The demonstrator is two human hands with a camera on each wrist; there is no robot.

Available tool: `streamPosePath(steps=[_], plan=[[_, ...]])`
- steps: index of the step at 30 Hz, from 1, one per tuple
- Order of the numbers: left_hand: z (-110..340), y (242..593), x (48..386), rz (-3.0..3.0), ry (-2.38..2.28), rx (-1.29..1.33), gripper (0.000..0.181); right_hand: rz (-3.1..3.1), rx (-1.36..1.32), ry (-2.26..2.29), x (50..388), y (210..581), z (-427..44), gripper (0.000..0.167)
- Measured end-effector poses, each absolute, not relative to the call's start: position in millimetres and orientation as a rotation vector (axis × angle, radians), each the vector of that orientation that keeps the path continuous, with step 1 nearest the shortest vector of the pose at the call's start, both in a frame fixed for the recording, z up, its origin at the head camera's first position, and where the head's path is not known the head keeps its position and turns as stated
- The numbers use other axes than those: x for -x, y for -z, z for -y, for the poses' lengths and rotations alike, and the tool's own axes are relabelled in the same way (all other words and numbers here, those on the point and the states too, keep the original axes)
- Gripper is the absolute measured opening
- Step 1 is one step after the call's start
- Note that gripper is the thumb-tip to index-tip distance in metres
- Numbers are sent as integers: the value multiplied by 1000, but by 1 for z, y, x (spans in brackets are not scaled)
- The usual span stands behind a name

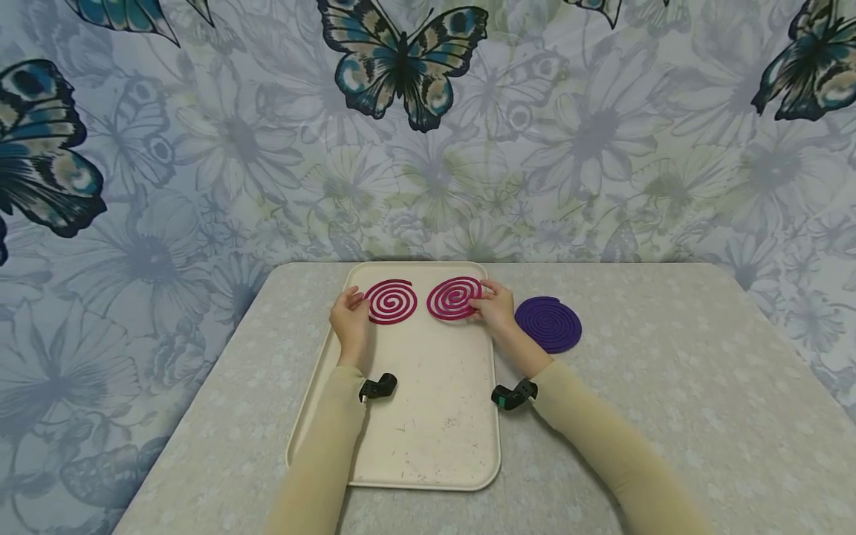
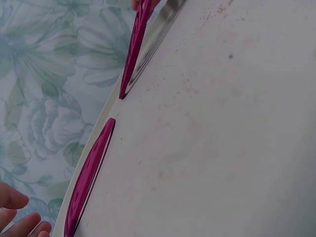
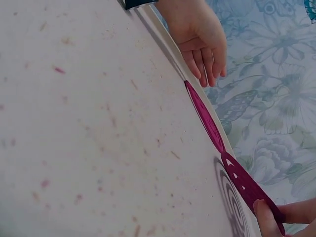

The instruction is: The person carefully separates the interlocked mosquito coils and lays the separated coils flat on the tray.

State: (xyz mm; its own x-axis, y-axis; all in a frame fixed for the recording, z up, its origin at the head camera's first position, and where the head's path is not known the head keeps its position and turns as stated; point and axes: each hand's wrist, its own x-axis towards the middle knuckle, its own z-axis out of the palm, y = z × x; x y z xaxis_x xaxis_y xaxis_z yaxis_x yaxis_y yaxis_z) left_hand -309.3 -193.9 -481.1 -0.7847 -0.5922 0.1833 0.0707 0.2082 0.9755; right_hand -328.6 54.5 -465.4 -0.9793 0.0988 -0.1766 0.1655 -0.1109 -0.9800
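Magenta spiral (image 1: 391, 302) is laid near tray's (image 1: 428, 438) far-left corner, left hand (image 1: 350, 322) loose-fingered; second spiral (image 1: 455, 297), pinched by right hand (image 1: 497, 306), isn't yet.

tray (image 1: 428, 416): cream, pink specks. left spiral (image 1: 391, 302) and middle spiral (image 1: 455, 298), tray's far end: magenta. right spiral (image 1: 548, 325), beside tray: purple. tabletop (image 1: 669, 357) under tray: mottled grey-beige. wallpaper (image 1: 428, 200) behind tray: grey-blue floral, teal-black-tan butterflies (image 1: 403, 67).

The wall (image 1: 468, 208) bears grey-blue flowers (image 1: 597, 137) and bold teal-and-black butterflies (image 1: 403, 65); a pale, mottled table (image 1: 655, 357) stands before it in soft light.
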Motion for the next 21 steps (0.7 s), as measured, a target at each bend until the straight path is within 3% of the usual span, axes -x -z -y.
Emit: streamPosePath(steps=[5,14,21], plan=[[193,481,308,1971,1613,-481,34,-2130,-309,2198,328,464,-55,59],[188,479,308,1971,1594,-467,31,-2190,-61,1976,315,454,-62,68],[171,479,304,1969,1628,-444,30,-2187,9,2034,302,449,-86,56]])
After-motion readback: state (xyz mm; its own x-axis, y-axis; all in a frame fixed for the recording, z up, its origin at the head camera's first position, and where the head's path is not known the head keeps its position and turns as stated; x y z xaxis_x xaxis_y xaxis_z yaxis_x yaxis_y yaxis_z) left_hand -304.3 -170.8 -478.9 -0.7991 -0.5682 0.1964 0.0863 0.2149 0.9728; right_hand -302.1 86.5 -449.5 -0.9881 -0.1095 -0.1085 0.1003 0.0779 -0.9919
